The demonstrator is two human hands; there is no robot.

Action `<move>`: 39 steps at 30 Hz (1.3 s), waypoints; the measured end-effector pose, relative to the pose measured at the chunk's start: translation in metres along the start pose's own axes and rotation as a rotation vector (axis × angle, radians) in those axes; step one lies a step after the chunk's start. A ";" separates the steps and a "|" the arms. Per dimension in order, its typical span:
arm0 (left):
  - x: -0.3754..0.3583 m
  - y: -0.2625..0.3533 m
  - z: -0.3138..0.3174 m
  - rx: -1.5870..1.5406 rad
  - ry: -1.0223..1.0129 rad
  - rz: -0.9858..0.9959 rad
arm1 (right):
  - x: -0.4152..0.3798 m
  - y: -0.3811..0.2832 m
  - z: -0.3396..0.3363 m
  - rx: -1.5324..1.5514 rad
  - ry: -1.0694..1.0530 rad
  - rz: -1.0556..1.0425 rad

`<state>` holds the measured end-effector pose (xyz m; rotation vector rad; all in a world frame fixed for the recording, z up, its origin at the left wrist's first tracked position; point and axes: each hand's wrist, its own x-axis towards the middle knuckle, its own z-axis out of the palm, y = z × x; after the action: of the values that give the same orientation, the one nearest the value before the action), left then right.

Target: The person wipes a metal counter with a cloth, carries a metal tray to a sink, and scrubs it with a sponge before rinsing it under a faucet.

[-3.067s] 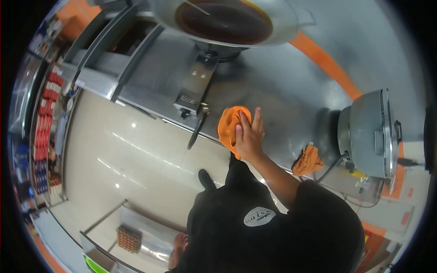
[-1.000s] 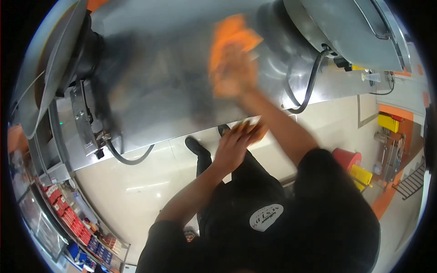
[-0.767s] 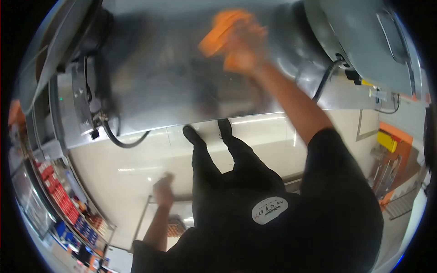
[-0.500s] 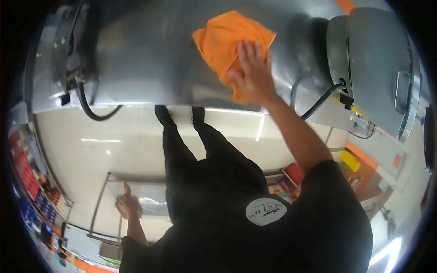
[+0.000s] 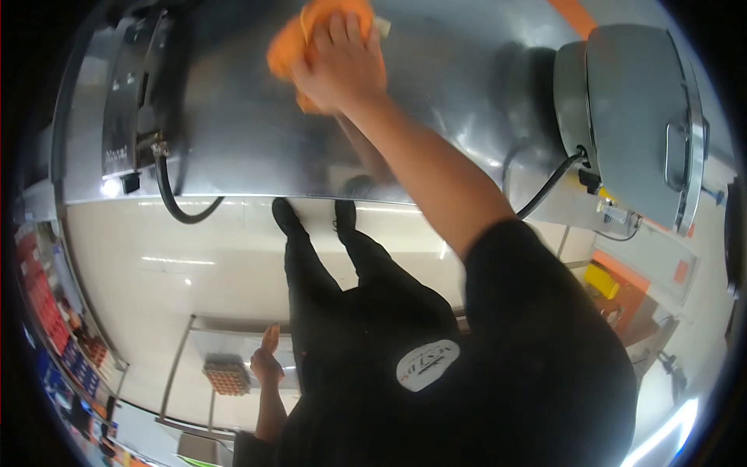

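Since the earlier frame, the orange cloth (image 5: pixel 285 48) moved to the L & farther from the body, and it looks more bunched; the R hand (image 5: pixel 342 71) went w/ it. The L hand (image 5: pixel 267 367) also shifted a bit.

Now the cloth lies on the metal bench (image 5: pixel 249 132), between the burner unit (image 5: pixel 120 128) and the big grey vessel (image 5: pixel 634 117), apart from both. R grip: palm down, fingers laid a little spread over the cloth, not pinching, prob. bc this presses the folds to the metal over a wider area. The pale tag (image 5: pixel 381 26) sticks out at the cloth's far R side.

L hand is low, away from the bench, near the egg tray (image 5: pixel 226 380), prob. kept there for balance & so as not to disturb the R arm. Smth orange-brown shows at its fingers, but I can't tell if it's held, nor how the grip is closed.

The L hose (image 5: pixel 175 210) curves past the bench edge, prob. bc it's stiff & has little room there. The R hose (image 5: pixel 551 185) runs from the vessel toward the same edge.
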<state>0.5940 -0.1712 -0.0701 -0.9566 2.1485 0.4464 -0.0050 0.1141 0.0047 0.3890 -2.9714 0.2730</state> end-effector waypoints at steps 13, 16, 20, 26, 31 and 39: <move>0.019 0.019 -0.114 0.159 -0.070 0.188 | -0.009 0.138 -0.007 0.247 -0.085 0.440; 0.055 -0.048 -0.084 -0.026 -0.109 0.234 | -0.133 0.204 -0.028 -0.311 0.125 0.699; 0.078 -0.056 -0.060 -0.442 -0.117 0.459 | -0.211 0.133 -0.047 -0.310 -0.048 1.292; 0.054 0.028 -0.108 -0.568 -0.296 -0.040 | -0.084 0.000 -0.035 -0.039 -0.056 0.312; 0.051 0.073 -0.157 -0.251 -0.235 0.004 | -0.054 0.149 -0.026 0.055 0.000 0.624; 0.095 0.041 -0.138 -0.508 -0.334 0.016 | -0.321 0.117 -0.052 -0.100 0.304 0.311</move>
<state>0.4540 -0.2686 -0.0465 -1.0444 1.7699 1.1142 0.2768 0.3128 -0.0131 -0.1207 -2.7177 0.1919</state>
